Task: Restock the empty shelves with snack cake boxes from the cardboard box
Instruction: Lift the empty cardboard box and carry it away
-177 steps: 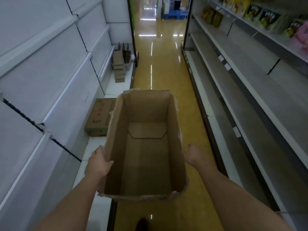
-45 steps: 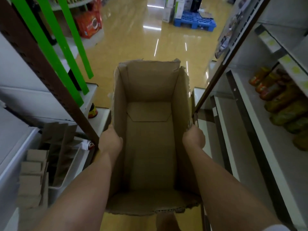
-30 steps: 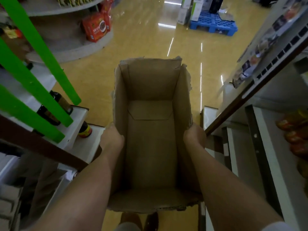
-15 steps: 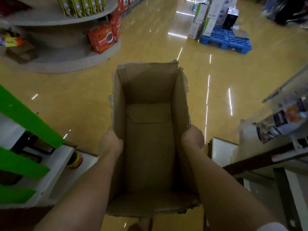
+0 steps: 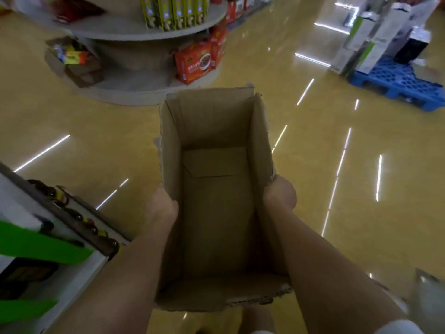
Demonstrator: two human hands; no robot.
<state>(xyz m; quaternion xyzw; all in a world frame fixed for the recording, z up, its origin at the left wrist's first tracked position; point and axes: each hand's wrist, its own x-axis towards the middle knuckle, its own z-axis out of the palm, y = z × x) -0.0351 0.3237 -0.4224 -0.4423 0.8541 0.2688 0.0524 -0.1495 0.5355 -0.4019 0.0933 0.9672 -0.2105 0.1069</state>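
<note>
Cardboard box (image 5: pixel 216 213) at frame centre, open top, nothing inside, carried above the yellow floor (image 5: pixel 96 141). Left hand (image 5: pixel 163 208) grips the box's left wall at 9 o'clock, right hand (image 5: pixel 280 196) grips the right wall at 3 o'clock; fingers mostly hidden by the cardboard. Near rim torn and ragged. Round display stand (image 5: pixel 144 30) at 11 o'clock with green-yellow boxes (image 5: pixel 173 10) on top, red boxes (image 5: pixel 195 65) on its lower tier. Blue pallet (image 5: pixel 395 80) with cartons at 2 o'clock. Shelf end with green strips (image 5: pixel 43 249) at 8 o'clock.
</note>
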